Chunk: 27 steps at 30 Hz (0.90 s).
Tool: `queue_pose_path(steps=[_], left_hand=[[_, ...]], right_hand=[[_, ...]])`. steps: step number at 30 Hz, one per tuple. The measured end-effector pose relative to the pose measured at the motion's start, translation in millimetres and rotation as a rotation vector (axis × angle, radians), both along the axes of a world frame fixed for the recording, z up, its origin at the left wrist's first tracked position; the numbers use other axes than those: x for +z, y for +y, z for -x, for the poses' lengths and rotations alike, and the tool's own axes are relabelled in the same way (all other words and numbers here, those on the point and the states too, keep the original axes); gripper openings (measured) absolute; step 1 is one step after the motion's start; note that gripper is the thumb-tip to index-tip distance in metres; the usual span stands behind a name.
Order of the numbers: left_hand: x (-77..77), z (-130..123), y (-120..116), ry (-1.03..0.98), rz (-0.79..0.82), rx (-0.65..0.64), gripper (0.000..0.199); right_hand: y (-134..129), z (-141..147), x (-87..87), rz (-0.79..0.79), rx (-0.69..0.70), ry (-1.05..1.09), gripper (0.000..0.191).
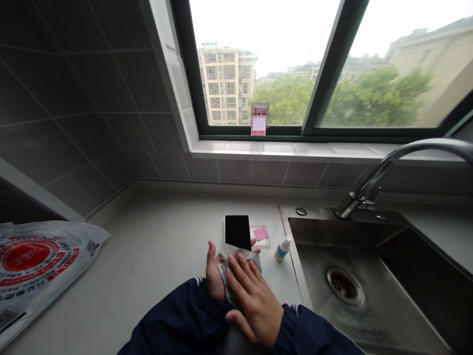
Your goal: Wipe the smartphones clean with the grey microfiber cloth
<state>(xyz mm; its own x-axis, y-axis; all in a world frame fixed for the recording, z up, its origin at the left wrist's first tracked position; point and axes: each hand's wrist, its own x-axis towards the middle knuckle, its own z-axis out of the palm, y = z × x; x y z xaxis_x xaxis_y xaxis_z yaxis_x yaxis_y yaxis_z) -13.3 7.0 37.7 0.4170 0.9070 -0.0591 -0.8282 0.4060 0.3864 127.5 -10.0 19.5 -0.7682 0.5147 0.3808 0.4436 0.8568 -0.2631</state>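
A black-screened smartphone point(237, 230) is held from beneath by my left hand point(215, 276). That hand's thumb points up at the left, and its fingertips show past the phone's right edge. A grey cloth point(226, 291) covers the phone's lower part. My right hand point(253, 298) lies flat on the cloth with its fingers stretched out and its thumb apart, pressing the cloth to the phone. Just right of the phone, a clear phone case point(264, 242) with a pink square point(260, 233) on it rests on the counter. Beside it stands a small white-capped bottle point(283, 249).
The pale counter point(166, 236) meets a steel sink point(314, 276) on the right, with a curved faucet point(373, 170) behind it. On the left lies a white plastic bag point(44, 266) with red print. A window point(266, 133) rises beyond the tiled sill.
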Motion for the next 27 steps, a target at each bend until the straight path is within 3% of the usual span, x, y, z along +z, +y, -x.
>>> queue_pose_path(steps=[2,8,16,27], left_hand=[[-0.3,6,3,-0.022,0.029,-0.003,0.103],[-12.8,22,15,-0.052,-0.013,0.144,0.094],[-21.9,32,22,-0.128,-0.079,-0.008,0.104],[-14.4,28,22,-0.031,-0.022,-0.03,0.095]], right_hand=[[-2,1,4.7,-0.003,0.016,-0.03,0.072],[-3,0,9.3,-0.012,0.043,-0.067,0.067],[-3,1,5.8,-0.068,-0.025,-0.078,0.062],[-8,6,-3.3,-0.242,-0.082,-0.079,0.087]])
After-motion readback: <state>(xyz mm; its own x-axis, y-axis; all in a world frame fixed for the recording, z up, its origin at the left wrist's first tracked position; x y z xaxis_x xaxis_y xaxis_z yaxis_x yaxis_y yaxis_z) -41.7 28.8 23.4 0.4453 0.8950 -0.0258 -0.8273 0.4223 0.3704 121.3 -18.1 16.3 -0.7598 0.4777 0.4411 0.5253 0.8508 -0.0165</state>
